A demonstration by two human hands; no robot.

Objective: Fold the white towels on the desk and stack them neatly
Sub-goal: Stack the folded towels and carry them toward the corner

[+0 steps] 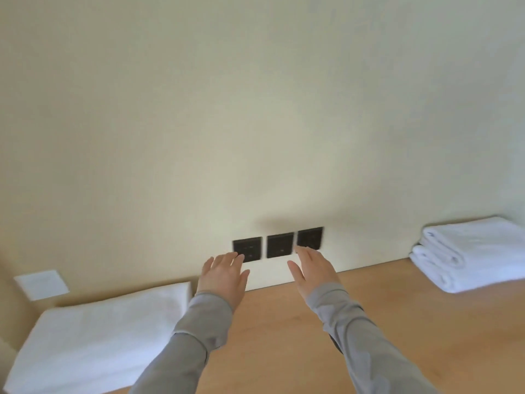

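Above the middle of the light wooden tabletop (pixel 284 345), both hands hang in the air holding nothing. The left hand (pixel 223 275) and the right hand (pixel 312 273) each show a flat palm, with fingers (pixel 225 258) straight and slightly spread, touching neither cloth nor wood.

The work lies well apart on either side. At the left end a large flat white towel (pixel 99 336) is spread out, its far edge near the cream wall (pixel 255 109). Blur hides whether it is one layer or already doubled. At the far right, against the wall, sits a stack of folded white towels (pixel 471 254), seemingly two thick bundles, the upper set a little back from the lower.

The main risk, as I judge it, lies in the flat towel's place. It seems to reach the tabletop's near left corner, so a one-sided pull could drag it over the edge. Soft terry also sags: if it is lifted by uneven corners, the fold will come out skewed and the edges will not meet.

Carrying the finished fold across to the stack is the second hazard. A loose hold could let it fall open on the way. Setting it on the already offset stack may make the pile lean or slide. The three black wall sockets (pixel 279 245) sit just beyond the hands, and a wide swing of cloth could brush them.
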